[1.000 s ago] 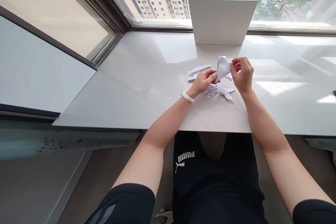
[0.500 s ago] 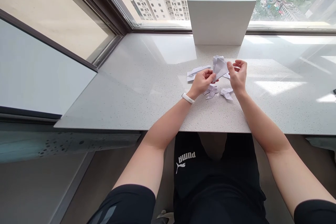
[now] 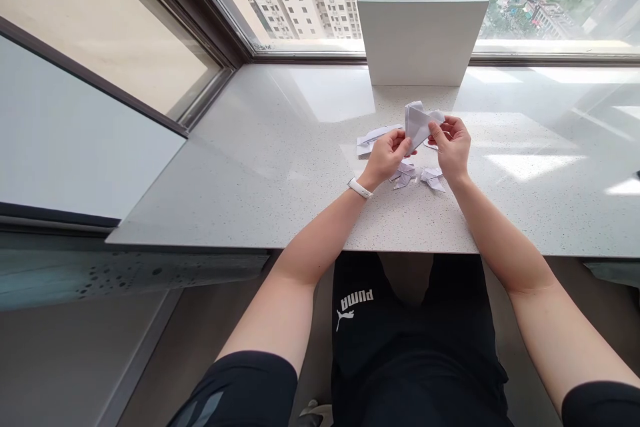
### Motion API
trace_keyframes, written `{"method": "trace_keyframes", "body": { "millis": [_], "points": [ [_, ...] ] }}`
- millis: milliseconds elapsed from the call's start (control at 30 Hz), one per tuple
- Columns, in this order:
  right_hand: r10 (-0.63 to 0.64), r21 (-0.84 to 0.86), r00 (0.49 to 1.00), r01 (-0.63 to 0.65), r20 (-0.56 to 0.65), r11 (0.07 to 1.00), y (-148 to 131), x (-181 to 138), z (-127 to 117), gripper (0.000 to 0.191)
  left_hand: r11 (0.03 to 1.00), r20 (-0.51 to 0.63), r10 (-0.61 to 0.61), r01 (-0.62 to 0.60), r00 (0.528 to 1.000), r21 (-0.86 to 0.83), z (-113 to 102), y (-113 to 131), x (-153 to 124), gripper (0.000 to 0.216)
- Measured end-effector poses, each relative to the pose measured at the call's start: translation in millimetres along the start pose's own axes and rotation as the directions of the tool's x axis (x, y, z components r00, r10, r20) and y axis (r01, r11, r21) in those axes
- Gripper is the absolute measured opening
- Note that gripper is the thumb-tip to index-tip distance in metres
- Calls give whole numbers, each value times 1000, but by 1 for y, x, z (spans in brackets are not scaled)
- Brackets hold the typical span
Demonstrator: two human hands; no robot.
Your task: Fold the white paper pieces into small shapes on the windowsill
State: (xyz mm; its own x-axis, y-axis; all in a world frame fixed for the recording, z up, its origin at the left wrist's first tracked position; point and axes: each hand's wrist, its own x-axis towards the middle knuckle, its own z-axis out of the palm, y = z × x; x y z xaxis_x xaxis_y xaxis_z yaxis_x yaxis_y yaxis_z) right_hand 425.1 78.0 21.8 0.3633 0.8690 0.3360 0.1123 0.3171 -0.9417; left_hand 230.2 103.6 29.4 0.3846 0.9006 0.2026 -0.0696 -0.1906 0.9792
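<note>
A folded sheet of white paper (image 3: 418, 125) is held up between my two hands, above the speckled counter. My left hand (image 3: 387, 155) pinches its lower left edge between thumb and fingers. On the other side, my right hand (image 3: 453, 147) grips the paper's right flap, thumb in front and fingers behind. Below the hands lie two small folded paper pieces, one at the left (image 3: 404, 175) and one at the right (image 3: 433, 179). A longer folded paper (image 3: 376, 139) rests beyond my left wrist. Another paper piece behind my right thumb is mostly hidden.
A large white box (image 3: 423, 40) stands upright at the back of the counter (image 3: 260, 173), against the window. A dark window frame (image 3: 200, 27) runs along the left. The counter's front edge lies under my forearms.
My right hand has closed on the right flap of the paper, which now spreads wider to the right. My left hand keeps its pinch nearly in place.
</note>
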Motion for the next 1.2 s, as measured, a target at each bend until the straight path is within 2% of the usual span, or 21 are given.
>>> {"method": "trace_keyframes", "body": {
  "millis": [200,367,500,633,733,867,933,1067,1200],
  "points": [
    [-76,-83,997,79,32,993,4,3,-3,63,1000,51,25,-25,998,-9,-1,-1,1,38],
    [-54,-31,998,55,28,998,12,6,-3,70,999,88,35,-35,995,-6,-4,-2,1,35],
    [-15,-5,1000,15,18,1000,14,7,-3,79,1000,66,-3,4,998,-19,-3,0,0,35],
    [28,-56,991,-21,130,998,11,7,-1,85,998,47,-38,40,998,-38,0,1,-1,33],
    [49,-42,979,-42,196,998,8,5,0,82,999,49,-30,32,998,-34,-1,2,-1,33],
    [61,8,980,-64,191,998,6,7,-3,75,1000,88,22,-20,996,-19,-10,8,1,37],
    [58,12,977,-62,205,998,5,8,-5,73,999,72,40,-38,997,-27,-16,10,3,41],
    [42,-12,963,-40,267,999,6,9,-8,71,999,35,13,-12,999,-35,-26,12,9,46],
    [35,-10,960,-33,276,999,8,6,-6,72,999,74,25,-22,997,-37,-29,11,10,53]
  ]
}}
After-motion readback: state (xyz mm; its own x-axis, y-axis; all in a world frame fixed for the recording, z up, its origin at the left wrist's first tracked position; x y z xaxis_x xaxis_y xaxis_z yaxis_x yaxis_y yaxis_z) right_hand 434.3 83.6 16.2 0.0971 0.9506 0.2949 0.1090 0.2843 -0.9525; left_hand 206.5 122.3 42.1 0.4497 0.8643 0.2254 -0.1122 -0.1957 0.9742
